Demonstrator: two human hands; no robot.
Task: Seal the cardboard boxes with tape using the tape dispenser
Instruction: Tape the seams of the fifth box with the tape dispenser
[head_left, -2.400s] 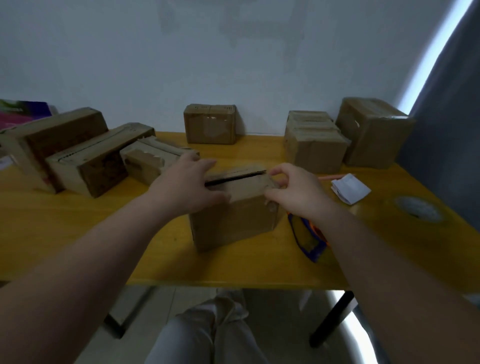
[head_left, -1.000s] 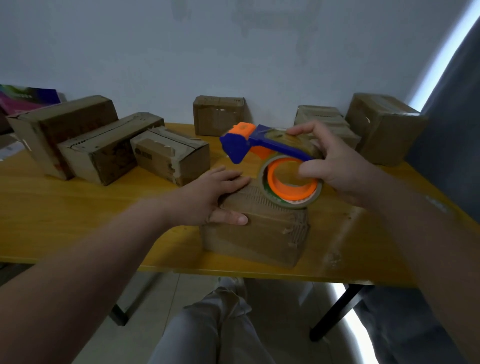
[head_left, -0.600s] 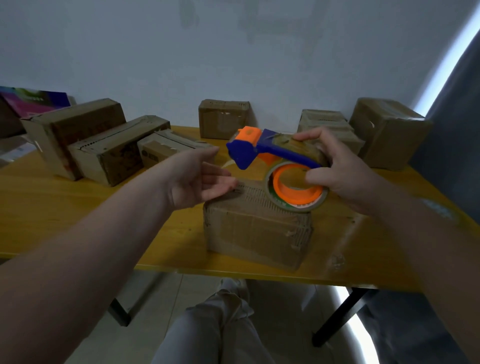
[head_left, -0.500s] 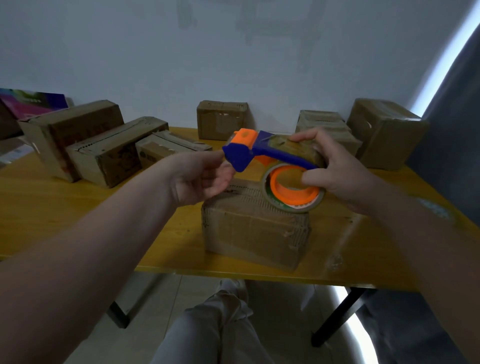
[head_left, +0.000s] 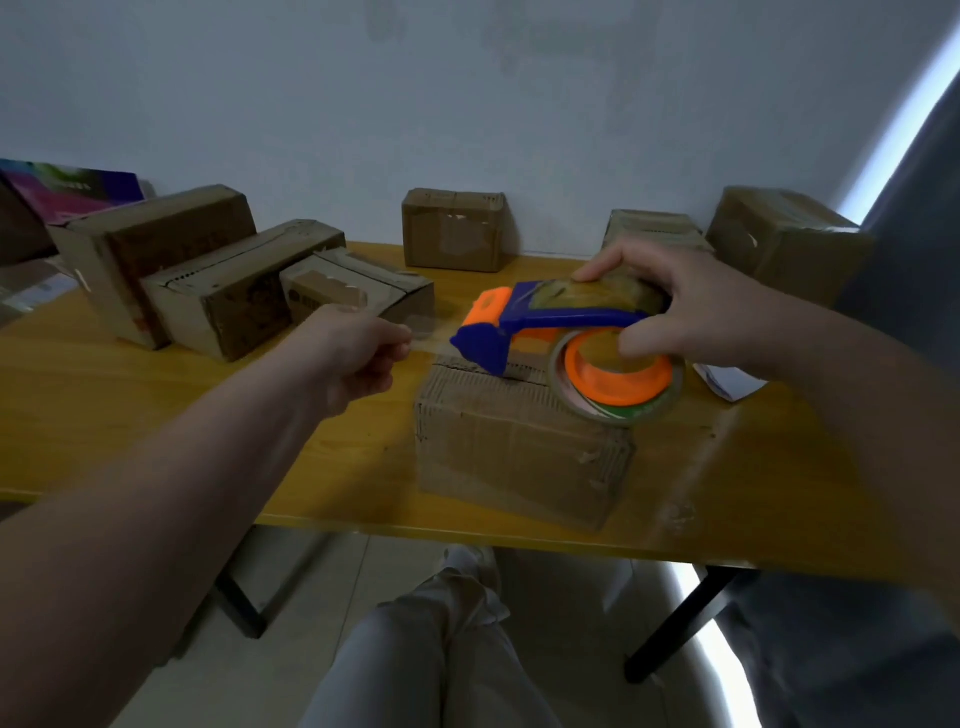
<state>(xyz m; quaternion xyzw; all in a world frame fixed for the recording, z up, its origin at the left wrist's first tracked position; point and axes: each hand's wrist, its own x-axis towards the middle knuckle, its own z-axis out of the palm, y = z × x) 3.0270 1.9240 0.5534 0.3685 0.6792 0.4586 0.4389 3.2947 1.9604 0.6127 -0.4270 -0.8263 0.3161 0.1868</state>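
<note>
Right hand (head_left: 696, 317) grips the dispenser (head_left: 561, 318) just above the box (head_left: 519, 452), long axis lying left-right, blue nose pointing left. Off that nose, left hand (head_left: 348, 358) pinches the clear tape (head_left: 431, 335), stretched between them.

1 wide-angle head-worn view, facing forward and down, close above the near edge of the table (head_left: 130, 415), left hand (head_left: 353, 358) and right hand (head_left: 696, 312) mid-frame, far wall (head_left: 467, 104) on top, legs (head_left: 441, 649) at bottom
</note>
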